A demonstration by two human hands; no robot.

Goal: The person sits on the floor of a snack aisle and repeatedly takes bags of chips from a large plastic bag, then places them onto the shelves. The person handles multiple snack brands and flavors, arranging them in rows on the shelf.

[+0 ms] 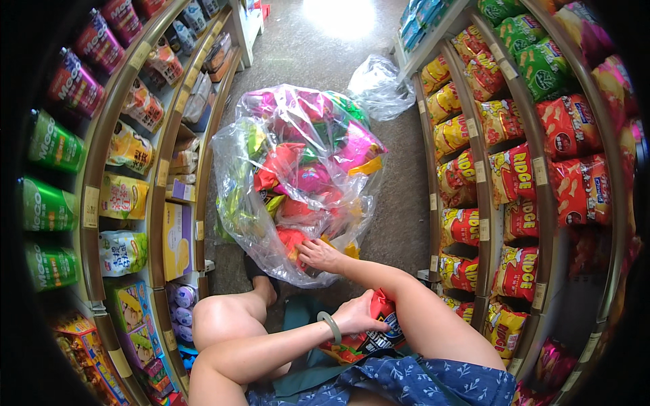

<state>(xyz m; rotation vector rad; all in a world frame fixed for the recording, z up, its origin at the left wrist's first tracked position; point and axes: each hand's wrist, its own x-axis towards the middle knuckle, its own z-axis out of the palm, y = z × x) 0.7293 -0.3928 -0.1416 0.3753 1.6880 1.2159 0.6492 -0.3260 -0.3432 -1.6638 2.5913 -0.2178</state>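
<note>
My left hand (358, 315), with a pale green bangle (329, 327) at its wrist, grips a red snack bag (373, 337) over my lap. Forward of it, my right hand (319, 255) lies at the near side of a large clear plastic sack (238, 157). Its fingers touch a red packet (289, 238) in the sack; whether they grip it, I cannot tell. Pink packets (358, 144), green ones and yellow ones fill the sack, partly hidden by the crumpled film. The sack rests on the floor between the shelves.
Shelves of cups (53, 208), pouches (124, 195) and boxes (177, 241) line the left. Along the right stand shelves of red and yellow chip bags (513, 172). A crumpled clear plastic bag (381, 89) lies on the grey floor (406, 203) ahead. My bare knee (218, 317) is beside the sack.
</note>
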